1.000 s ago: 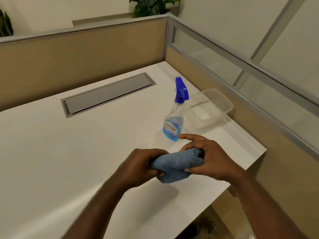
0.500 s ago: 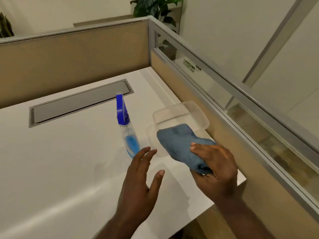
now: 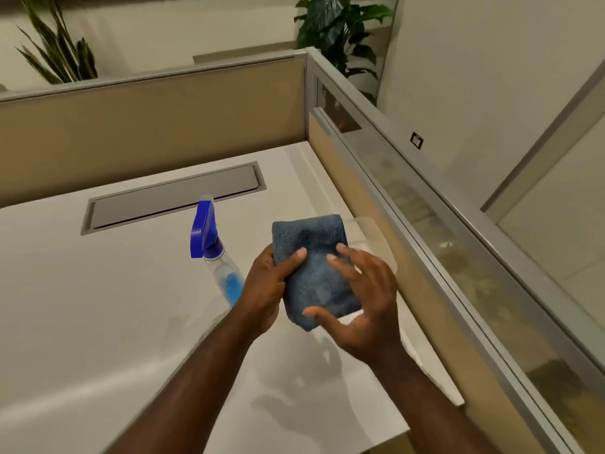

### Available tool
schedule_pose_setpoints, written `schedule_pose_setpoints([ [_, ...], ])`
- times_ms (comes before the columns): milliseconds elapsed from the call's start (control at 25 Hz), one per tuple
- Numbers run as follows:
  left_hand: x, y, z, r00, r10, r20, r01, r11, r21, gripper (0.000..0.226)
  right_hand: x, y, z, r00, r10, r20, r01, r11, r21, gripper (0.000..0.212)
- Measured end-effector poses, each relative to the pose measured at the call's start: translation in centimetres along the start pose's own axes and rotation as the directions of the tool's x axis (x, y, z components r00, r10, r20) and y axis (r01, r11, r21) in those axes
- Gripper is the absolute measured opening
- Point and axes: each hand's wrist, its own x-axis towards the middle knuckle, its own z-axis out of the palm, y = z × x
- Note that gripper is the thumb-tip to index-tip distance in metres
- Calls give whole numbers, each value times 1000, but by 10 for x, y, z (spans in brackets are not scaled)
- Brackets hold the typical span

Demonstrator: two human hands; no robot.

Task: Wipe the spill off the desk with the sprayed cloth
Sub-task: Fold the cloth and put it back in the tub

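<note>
A folded blue cloth (image 3: 314, 270) is held up above the white desk (image 3: 98, 306). My left hand (image 3: 266, 290) grips its left edge, thumb on top. My right hand (image 3: 363, 306) rests against the cloth's right side with fingers spread and thumb under the lower edge. A clear spray bottle (image 3: 216, 257) with a blue trigger head and blue liquid stands on the desk just left of my left hand. No spill can be made out on the desk surface.
A clear plastic container (image 3: 373, 244) sits behind the cloth by the right partition (image 3: 409, 231). A grey cable flap (image 3: 173, 198) is set into the desk at the back. Tan partition walls close the back and right. The desk's front edge runs near my forearms.
My left hand, open and empty half a second ago, has come up and taken the cloth's left edge. My right hand has loosened its fingers on the cloth. The view shifted slightly.
</note>
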Motion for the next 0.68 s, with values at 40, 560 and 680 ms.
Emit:
schedule_pose_setpoints([
  [40, 4, -2, -1, 1000, -1, 6, 1, 1000, -7, 41, 12, 7, -3, 985, 159, 69, -165, 982, 88, 75],
  [560, 30, -18, 2, 986, 126, -110, -66, 895, 441, 84, 41, 58, 32, 830, 373, 415, -539, 727, 425, 77],
  [680, 32, -23, 2, 968, 253, 2, -177, 672, 719, 87, 37, 57, 36, 845, 403, 352, -530, 721, 446, 69],
])
